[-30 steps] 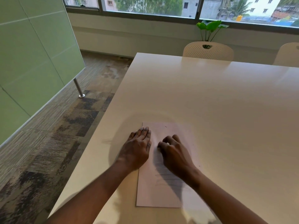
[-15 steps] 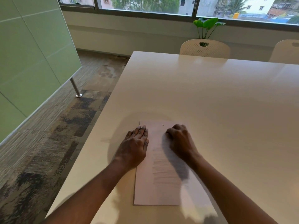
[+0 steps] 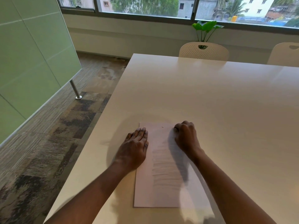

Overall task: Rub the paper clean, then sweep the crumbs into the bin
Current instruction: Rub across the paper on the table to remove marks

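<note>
A white sheet of paper (image 3: 163,188) with faint grey pencil lines lies near the front left edge of the white table (image 3: 210,94). My left hand (image 3: 135,147) rests flat on the sheet's left edge, fingers straight and together. My right hand (image 3: 186,136) is at the sheet's top right corner, its fingers curled tightly down onto the paper round a small eraser that is almost wholly hidden. A tiny dark speck (image 3: 162,127) lies near the sheet's top edge. No bin is in view.
Two white chairs (image 3: 203,51) (image 3: 284,54) stand at the table's far side, with a green plant (image 3: 206,29) behind them under the window. A green partition (image 3: 32,62) on a metal post (image 3: 75,89) stands on the carpet to the left.
My right hand has slid up the sheet, from its middle to the top right corner. The pencil lines below it are now uncovered. My left hand has stayed put.
</note>
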Demonstrator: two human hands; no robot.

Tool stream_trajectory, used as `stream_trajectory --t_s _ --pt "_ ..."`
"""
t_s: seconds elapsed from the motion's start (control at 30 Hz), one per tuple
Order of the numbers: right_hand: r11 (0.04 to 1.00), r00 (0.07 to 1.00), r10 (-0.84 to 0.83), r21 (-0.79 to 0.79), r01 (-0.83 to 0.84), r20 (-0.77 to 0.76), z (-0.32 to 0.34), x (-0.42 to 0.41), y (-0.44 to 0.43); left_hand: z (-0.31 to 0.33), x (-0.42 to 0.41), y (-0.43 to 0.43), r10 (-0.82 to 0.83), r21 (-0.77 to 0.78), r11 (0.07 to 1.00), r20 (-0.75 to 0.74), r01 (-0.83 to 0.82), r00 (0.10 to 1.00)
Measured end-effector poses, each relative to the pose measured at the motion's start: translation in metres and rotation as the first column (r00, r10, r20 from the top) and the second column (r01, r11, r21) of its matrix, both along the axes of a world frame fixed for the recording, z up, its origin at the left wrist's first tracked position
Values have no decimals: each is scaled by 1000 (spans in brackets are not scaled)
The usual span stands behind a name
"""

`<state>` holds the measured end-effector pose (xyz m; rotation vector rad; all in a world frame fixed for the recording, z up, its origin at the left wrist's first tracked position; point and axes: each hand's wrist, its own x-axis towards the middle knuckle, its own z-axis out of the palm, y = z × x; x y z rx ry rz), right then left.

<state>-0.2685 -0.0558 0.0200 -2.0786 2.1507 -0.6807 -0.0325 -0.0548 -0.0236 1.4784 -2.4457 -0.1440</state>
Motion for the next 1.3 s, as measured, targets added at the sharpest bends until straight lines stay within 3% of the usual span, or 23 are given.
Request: stream_trajectory --t_s 0.17,0.33,0.47,0.63,0.73,0.9,1.1,1.3 --pt "963 962 269 4 -269 51 -8 36 28 -1 0 -1 4 3 1000 -11 -4 1000" --pt "999 992 49 -9 -48 115 0 6 0 0 0 1 -11 -8 1000 1 11 1000" --pt "997 974 23 -81 -5 224 1 21 15 1 1 1 -7 -2 1000 -16 7 1000" --pt "953 945 304 -49 -300 118 -13 59 65 -1 1 0 -14 -5 1000 -4 14 1000" --pt "933 930 360 -32 -359 70 -21 67 75 -1 1 -1 -13 2 1000 -7 13 1000" --pt "937 937 348 -7 -349 -34 -21 67 73 -1 1 0 -15 6 1000 -4 15 1000" --pt "1000 999 26 -18 -26 -23 -10 24 35 1 0 1 -9 -12 1000 9 9 1000" --pt "924 924 383 -12 -383 -5 -18 67 63 0 0 -1 -8 6 1000 -4 8 1000"
